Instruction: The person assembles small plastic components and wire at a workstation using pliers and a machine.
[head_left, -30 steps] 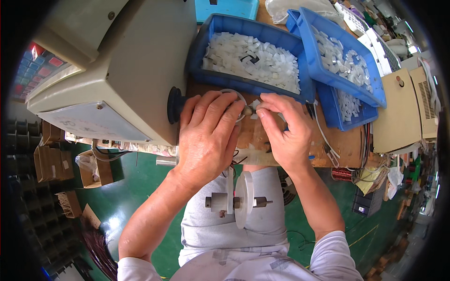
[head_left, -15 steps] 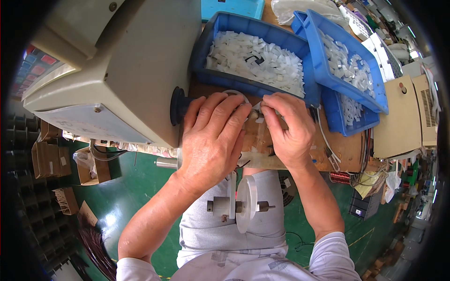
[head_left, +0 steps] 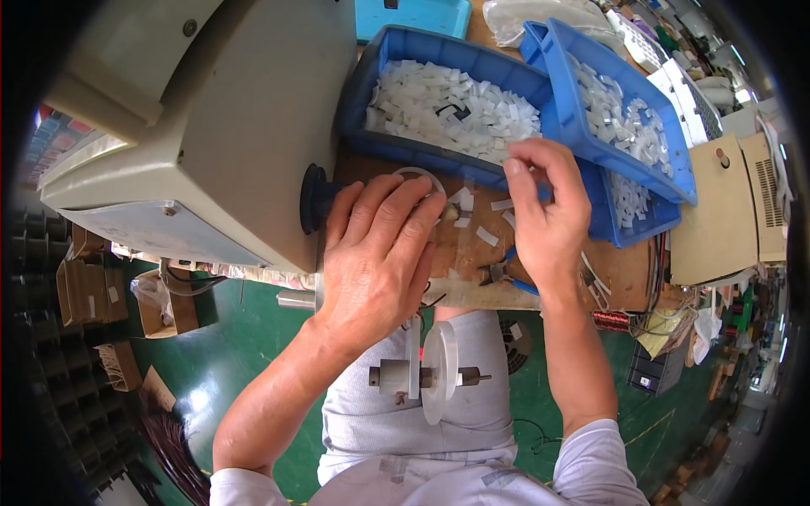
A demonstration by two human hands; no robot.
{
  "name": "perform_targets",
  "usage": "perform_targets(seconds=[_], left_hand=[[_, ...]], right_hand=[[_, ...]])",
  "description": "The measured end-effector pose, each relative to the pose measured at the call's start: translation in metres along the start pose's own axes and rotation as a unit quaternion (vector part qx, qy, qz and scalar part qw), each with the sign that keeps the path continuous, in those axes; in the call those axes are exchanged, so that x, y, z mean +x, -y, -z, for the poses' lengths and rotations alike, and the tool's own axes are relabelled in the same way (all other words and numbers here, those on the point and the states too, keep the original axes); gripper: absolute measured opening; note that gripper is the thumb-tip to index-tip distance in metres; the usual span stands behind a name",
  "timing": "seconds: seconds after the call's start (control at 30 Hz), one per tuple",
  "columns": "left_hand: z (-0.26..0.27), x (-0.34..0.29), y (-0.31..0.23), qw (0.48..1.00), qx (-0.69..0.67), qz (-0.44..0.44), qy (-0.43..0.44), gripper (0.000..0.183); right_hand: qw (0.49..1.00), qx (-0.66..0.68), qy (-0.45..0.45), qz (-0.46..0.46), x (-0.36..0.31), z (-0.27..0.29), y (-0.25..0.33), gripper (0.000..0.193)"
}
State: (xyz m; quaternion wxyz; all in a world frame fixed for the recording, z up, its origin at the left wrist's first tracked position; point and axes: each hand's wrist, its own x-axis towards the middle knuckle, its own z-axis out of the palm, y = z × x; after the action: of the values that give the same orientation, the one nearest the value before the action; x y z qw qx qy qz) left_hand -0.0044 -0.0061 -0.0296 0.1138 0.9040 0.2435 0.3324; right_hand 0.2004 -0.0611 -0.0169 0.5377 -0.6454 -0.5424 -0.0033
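My left hand [head_left: 380, 253] is curled palm down beside the dark spindle hub [head_left: 314, 200] of a beige machine [head_left: 245, 126]. Its fingers lie together over a part they hide; a white ring-shaped edge [head_left: 426, 177] shows just beyond them. My right hand [head_left: 553, 215] is raised at the front wall of a blue bin [head_left: 422, 145], thumb and index tip close together in a pinch. Whatever lies between those tips is too small to make out. Loose white strips [head_left: 487, 236] lie on the wooden bench [head_left: 460, 287] between the hands, near blue-handled pliers [head_left: 499, 271].
White pieces [head_left: 456, 93] fill the blue bin, with one black piece among them. Another blue bin [head_left: 582, 126] is stacked at an angle on the right. Below the bench edge, a clear disc on a shaft [head_left: 439, 374] stands over my lap.
My right hand has moved away from my left, up and rightward to the bin's front wall. The strips and pliers it covered now show. My left hand stays in place.
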Motion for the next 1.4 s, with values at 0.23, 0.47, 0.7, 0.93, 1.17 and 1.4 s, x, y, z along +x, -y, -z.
perform_targets(seconds=[0.23,0.47,0.7,0.93,1.17,1.4], left_hand=[[-0.002,-0.001,0.002,1.000,0.005,0.001,0.001,0.059],[-0.003,-0.001,0.001,1.000,0.011,0.000,-0.001,0.057],[-0.002,0.006,-0.002,1.000,0.014,-0.007,-0.009,0.045],[-0.004,0.030,-0.002,0.996,0.072,0.036,0.023,0.023],[-0.016,0.074,0.016,0.985,0.100,0.100,0.097,0.025],[-0.028,0.097,0.029,0.970,0.153,0.133,0.133,0.027]], right_hand=[[0.990,0.035,0.127,-0.054,-0.016,-0.006,0.005,0.011],[0.882,0.195,0.267,-0.336,-0.008,-0.001,-0.008,0.035],[0.873,0.272,0.214,-0.344,-0.044,0.008,-0.012,0.041],[0.940,0.100,0.134,-0.297,-0.091,0.064,-0.010,0.032],[0.980,-0.059,0.015,-0.191,-0.121,0.076,-0.053,0.019],[0.986,-0.130,-0.043,-0.090,-0.133,0.070,-0.068,0.011]])
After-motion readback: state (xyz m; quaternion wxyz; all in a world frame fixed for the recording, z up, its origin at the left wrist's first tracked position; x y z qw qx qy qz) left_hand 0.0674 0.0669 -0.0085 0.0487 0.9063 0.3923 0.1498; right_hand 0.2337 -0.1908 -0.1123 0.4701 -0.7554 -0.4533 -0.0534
